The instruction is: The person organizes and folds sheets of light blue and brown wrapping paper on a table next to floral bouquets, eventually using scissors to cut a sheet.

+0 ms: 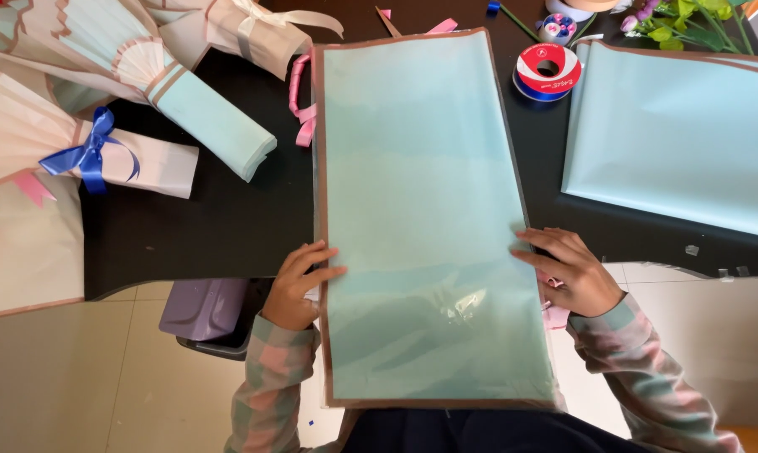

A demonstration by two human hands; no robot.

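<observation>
A long pale blue wrapping sheet [421, 193] with a brown border lies lengthwise on the black table [220, 226], its near end hanging over the table edge toward me. My left hand [299, 281] grips its left edge, fingers on top of the sheet. At the right edge, my right hand [568, 268] pinches the sheet with fingers curled over it. Both sleeves are pink and green plaid.
Folded fan-shaped paper wraps lie at the left, one tied with a blue ribbon bow [90, 155]. A pink ribbon [302, 105], a red ribbon spool [548, 71], a second blue sheet [677, 147] and flowers [677, 21] sit farther back. A purple bin [207, 310] stands under the table.
</observation>
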